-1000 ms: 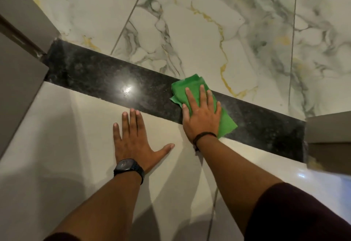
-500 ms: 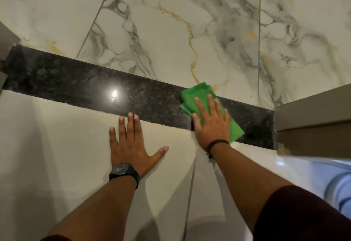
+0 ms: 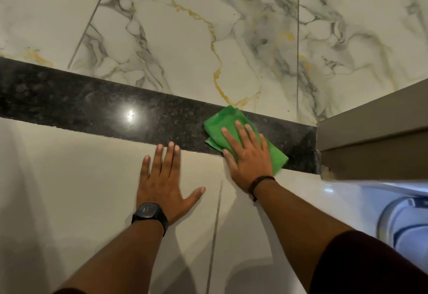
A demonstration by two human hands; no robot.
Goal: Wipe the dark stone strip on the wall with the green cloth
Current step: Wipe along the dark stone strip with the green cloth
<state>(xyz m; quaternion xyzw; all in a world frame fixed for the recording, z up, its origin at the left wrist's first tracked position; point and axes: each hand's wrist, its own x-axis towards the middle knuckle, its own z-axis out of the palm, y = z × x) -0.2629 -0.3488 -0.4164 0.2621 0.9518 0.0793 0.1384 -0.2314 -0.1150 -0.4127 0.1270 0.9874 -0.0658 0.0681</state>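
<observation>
A dark speckled stone strip (image 3: 92, 106) runs across the wall from the left edge down to the right, with a bright light glare on it. A folded green cloth (image 3: 220, 126) lies flat on the strip near its right end. My right hand (image 3: 249, 157) presses flat on the cloth with fingers spread, covering its lower middle. My left hand (image 3: 163, 180) rests flat and spread on the pale tile just below the strip, holding nothing, with its fingertips at the strip's lower edge.
White marble tiles (image 3: 196, 38) with grey and gold veins sit above the strip. Plain cream tiles (image 3: 69, 189) lie below it. A grey-brown box edge (image 3: 370, 136) ends the strip on the right. A white curved fixture (image 3: 405, 219) shows at the lower right.
My right hand has slid the green cloth along the strip toward its right end, near the grey-brown edge. The view has shifted right. My left hand has stayed flat on the tile.
</observation>
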